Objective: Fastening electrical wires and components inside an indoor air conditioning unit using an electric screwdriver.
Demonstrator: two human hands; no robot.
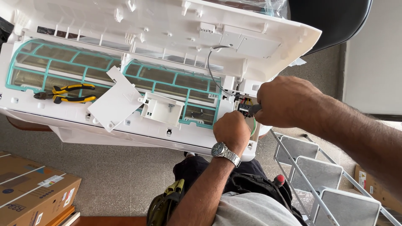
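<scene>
Right hand (284,102) at air conditioner's (176,33) right edge.

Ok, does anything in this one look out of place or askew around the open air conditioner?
Two things stand out. Yellow-handled pliers lie loose on the teal filter grille of the air conditioner, and a detached white cover plate rests tilted across the unit's front. Both hands, left hand and right hand, are at the wiring terminal.

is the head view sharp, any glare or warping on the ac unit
Head view: even daylight, mostly sharp; the white ac unit looks bright with little detail on top, its edges bow from the wide lens; the right hand and left hand shade the wiring.
</scene>
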